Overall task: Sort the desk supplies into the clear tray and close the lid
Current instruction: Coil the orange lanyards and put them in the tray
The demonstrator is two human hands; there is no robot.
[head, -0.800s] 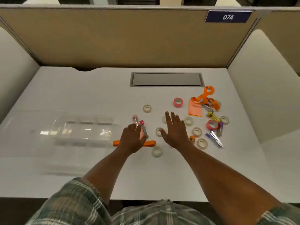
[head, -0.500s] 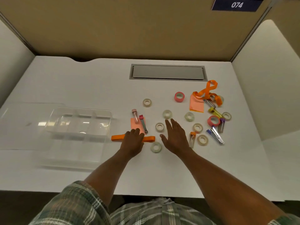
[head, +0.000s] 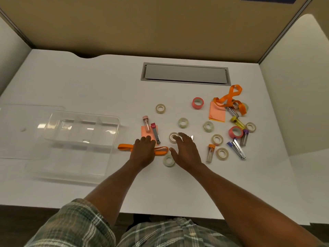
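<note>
Spanning the whole scene, a white desk (head: 74,82) is being used as the work surface. At its left, the clear tray (head: 71,145) is being kept open, its lid (head: 21,129) lying behind it. An orange strap (head: 124,147) is being covered by the left hand (head: 142,152), fingers curled; whether it is gripped cannot be told. A small tape roll (head: 173,137) is being touched by the spread right hand (head: 186,152). Other rolls and tubes are being left scattered to the right.

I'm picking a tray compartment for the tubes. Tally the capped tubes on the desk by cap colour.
Pink-cap tube: 1
Orange-cap tube: 1
Yellow-cap tube: 1
Purple-cap tube: 1
Total: 4
</note>
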